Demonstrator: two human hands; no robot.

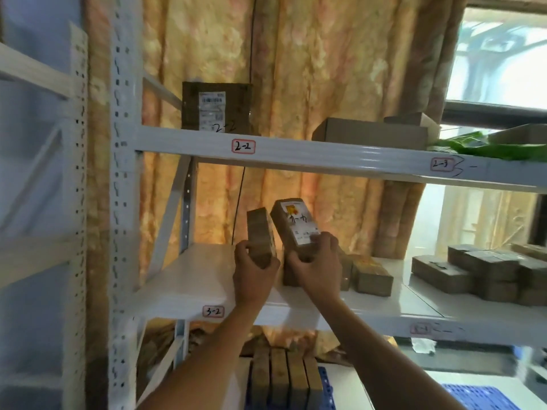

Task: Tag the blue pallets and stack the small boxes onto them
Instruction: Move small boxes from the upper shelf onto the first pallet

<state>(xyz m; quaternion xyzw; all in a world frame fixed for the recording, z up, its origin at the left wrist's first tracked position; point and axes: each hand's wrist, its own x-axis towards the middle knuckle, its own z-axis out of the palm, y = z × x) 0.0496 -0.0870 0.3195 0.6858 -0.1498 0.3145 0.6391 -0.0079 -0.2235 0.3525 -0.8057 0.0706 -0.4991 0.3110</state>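
My left hand (254, 269) grips a small brown cardboard box (260, 232), held tilted above the white shelf marked 3-2 (189, 288). My right hand (315, 261) grips a second small box (291, 221) with a white and yellow label, also lifted off the shelf. Behind my right hand more small boxes (371, 276) lie on the same shelf. Below the shelf, several small boxes (284, 377) stand in a row on a blue pallet (325, 389). Another blue pallet (479, 396) shows at the bottom right.
The upper shelf beam (296, 152) carries tags 2-2 and 2-3, with a dark labelled box (216, 106), a flat carton (370, 131) and green leaves on it. A pile of small boxes (488, 270) sits at right. A white upright post (122, 202) stands left; curtains hang behind.
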